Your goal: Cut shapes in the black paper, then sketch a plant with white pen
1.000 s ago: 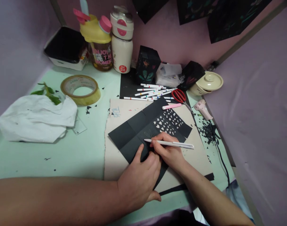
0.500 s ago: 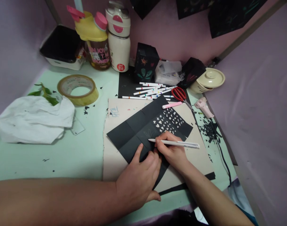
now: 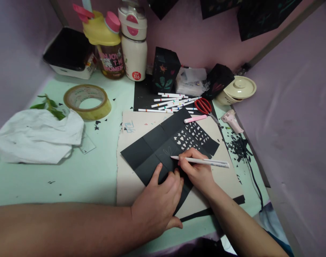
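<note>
My left hand [image 3: 156, 203] pressed flat, fingers spread, on the black folded paper [image 3: 154, 151] (lying on the beige mat [image 3: 125, 178]), my right hand [image 3: 196, 171] gripping a white pen [image 3: 203, 162], tip touching the paper

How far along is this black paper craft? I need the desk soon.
Done: one panel of the black paper already has cut-out shapes. In hand: the left hand presses the sheet flat while the right hand works a white pen on the next panel. Left: the other panels look plain.
</note>
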`<act>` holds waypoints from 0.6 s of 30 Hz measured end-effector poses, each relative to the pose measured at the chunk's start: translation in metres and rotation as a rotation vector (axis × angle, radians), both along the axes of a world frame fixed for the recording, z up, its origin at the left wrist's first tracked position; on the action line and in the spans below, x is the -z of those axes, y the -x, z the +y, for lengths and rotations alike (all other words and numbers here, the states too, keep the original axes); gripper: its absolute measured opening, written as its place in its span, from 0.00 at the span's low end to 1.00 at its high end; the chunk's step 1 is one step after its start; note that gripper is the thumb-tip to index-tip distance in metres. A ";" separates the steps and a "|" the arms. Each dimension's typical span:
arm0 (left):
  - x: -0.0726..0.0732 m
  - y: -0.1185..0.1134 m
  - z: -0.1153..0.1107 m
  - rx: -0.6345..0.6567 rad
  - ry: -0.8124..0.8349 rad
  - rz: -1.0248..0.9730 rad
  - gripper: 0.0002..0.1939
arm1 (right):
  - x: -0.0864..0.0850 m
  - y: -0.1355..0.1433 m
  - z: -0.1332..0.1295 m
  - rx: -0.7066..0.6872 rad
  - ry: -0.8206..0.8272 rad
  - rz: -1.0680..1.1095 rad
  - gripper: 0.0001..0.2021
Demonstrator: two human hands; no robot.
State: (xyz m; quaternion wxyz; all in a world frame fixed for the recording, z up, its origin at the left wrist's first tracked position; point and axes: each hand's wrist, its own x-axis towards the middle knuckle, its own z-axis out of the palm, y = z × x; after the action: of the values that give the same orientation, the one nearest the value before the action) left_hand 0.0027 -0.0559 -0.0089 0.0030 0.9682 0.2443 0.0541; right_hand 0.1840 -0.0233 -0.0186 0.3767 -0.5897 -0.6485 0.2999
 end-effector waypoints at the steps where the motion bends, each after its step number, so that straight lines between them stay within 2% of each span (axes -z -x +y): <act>1: 0.000 0.000 0.000 -0.002 0.001 -0.002 0.50 | 0.000 0.000 0.000 0.000 -0.001 0.001 0.08; 18: 0.000 0.001 0.001 0.001 -0.005 -0.011 0.48 | -0.002 0.001 -0.001 0.001 -0.025 -0.036 0.07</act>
State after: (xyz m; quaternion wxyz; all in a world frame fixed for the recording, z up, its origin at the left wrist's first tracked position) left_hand 0.0015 -0.0549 -0.0094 0.0021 0.9679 0.2439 0.0600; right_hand 0.1825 -0.0248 -0.0170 0.3724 -0.5908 -0.6583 0.2809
